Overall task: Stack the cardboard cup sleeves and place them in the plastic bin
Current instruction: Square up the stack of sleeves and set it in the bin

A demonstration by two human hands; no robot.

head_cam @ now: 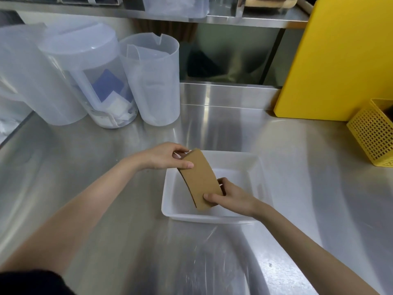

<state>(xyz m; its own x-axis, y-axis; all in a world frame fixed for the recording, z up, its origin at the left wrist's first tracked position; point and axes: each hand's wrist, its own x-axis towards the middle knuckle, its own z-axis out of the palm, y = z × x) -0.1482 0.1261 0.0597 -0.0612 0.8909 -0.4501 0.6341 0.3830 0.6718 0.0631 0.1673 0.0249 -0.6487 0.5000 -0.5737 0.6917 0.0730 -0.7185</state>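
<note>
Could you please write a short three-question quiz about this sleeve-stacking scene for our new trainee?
1. True or false: both hands grip the stack of cardboard sleeves.
2. Where is the stack? A) over the plastic bin B) inside the yellow basket C) in a pitcher
3. Which hand pinches the stack's far end?

Key:
1. True: the left hand and right hand each hold one end.
2. A
3. The left hand.

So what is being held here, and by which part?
A stack of cardboard cup sleeves, gripped at both ends: left hand on the far end, right hand on the near end, above the plastic bin.
</note>
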